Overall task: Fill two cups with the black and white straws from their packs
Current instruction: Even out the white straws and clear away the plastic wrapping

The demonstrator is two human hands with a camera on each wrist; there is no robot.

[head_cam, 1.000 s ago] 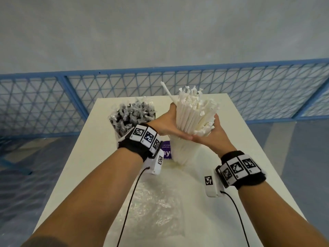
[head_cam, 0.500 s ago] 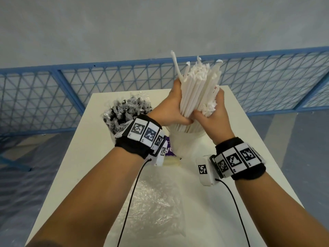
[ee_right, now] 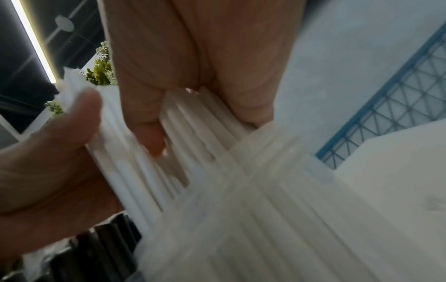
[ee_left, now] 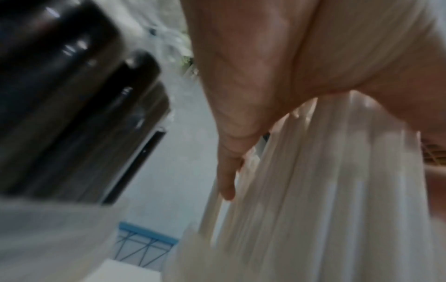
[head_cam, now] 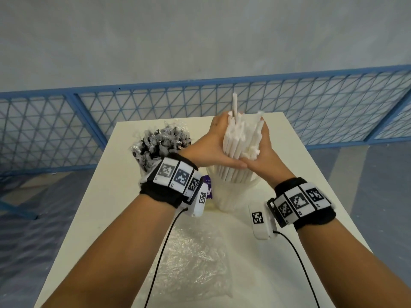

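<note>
Fingers of both our hands wrap one bundle; entries follow by view.

Head view. Left hand (head_cam: 211, 147) and right hand (head_cam: 259, 156) clasp the white straws (head_cam: 241, 138) from opposite sides, palms facing, thumbs meeting at the near side. We judge the two-sided clasp is there to keep the loose bundle tight and upright while its lower ends go into the white cup (head_cam: 231, 192) directly beneath. Lower ends sit inside the rim; how deep they reach we cannot tell. One straw stands taller than the rest. Second container, to the left: the black straws (head_cam: 160, 141), wrapped in clear film, stand bunched upright; their cup is hidden behind our left wristband. An emptied clear pack (head_cam: 195, 258) lies flat on the table (head_cam: 106, 196) near us; a purple label (head_cam: 209, 190) shows between the two cups.

Left wrist view, blurred. Left palm presses against the white bundle (ee_left: 325, 171), one fingertip (ee_left: 226, 188) lying along a straw. Dark wrapped straws (ee_left: 72, 95) stand just beside, left of frame.

Right wrist view. Right thumb (ee_right: 149, 126) and palm curl against the white straws (ee_right: 193, 152); our left hand (ee_right: 48, 162) closes on the far side. A translucent cup wall (ee_right: 265, 209) surrounds the lower lengths. Black straws (ee_right: 101, 248) show at the bottom edge.
</note>
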